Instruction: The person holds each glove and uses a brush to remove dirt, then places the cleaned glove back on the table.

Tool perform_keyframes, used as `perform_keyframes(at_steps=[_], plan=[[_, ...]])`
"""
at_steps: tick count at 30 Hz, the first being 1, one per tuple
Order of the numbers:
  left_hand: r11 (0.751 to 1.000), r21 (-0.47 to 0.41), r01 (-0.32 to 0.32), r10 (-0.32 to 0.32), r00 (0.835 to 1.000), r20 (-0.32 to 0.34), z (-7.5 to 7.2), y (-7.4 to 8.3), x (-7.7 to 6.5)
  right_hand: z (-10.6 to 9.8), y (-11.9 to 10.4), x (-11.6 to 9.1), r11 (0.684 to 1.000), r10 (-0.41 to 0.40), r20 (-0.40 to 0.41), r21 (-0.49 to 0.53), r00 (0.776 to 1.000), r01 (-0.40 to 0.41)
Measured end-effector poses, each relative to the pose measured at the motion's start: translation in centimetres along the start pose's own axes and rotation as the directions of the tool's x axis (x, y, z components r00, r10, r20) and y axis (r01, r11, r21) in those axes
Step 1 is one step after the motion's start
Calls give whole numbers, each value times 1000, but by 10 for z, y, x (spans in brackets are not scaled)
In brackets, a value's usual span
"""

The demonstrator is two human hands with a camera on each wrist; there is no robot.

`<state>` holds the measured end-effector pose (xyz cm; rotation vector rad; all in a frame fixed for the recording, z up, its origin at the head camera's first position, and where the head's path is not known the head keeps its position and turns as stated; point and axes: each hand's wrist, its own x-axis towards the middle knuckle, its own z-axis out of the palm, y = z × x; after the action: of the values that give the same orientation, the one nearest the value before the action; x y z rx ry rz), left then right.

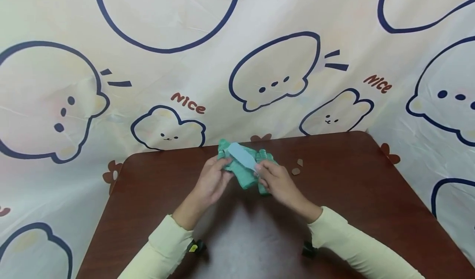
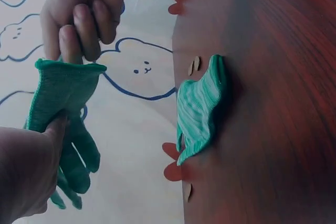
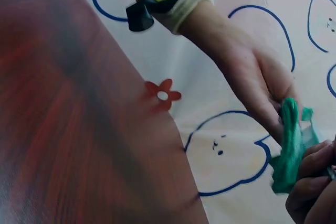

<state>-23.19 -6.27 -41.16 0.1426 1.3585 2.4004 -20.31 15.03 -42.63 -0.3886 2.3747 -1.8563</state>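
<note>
"Where's the green glove (image 1: 243, 178)?"

"Held up over the table (image 1: 159, 213), near the middle of its far edge. The left hand (image 1: 212, 180) grips it, thumb laid along the knit."

"And the other?"

"The right hand (image 1: 276, 180) pinches a flat light-blue piece (image 1: 242, 156) by one end (whether that's inside the glove or merely against it, I can't tell)."

"What might go wrong?"

"I'd say it could snag the cuff (image 2: 68, 66) and drag the knit crooked, if pushed at a slant while the fabric is slack. Pinched so near its end, it could also twist away."

"Anything nearby?"

"A second glove (image 2: 199, 108) lies by the far edge, with two small brown pieces (image 1: 295, 171) toward the far right corner. A careless sweep might scatter those."
</note>
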Motion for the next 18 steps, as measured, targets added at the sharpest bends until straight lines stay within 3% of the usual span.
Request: perform_keyframes(at_steps=[13, 18], plan=[[999, -53, 3, -1, 999, 38, -8, -7, -3, -20, 16, 1, 998, 47, -82, -43, 996, -51], [999, -37, -6, 6, 1000, 7, -14, 1, -3, -36, 22, 4, 996, 85, -171, 38, 982, -80]])
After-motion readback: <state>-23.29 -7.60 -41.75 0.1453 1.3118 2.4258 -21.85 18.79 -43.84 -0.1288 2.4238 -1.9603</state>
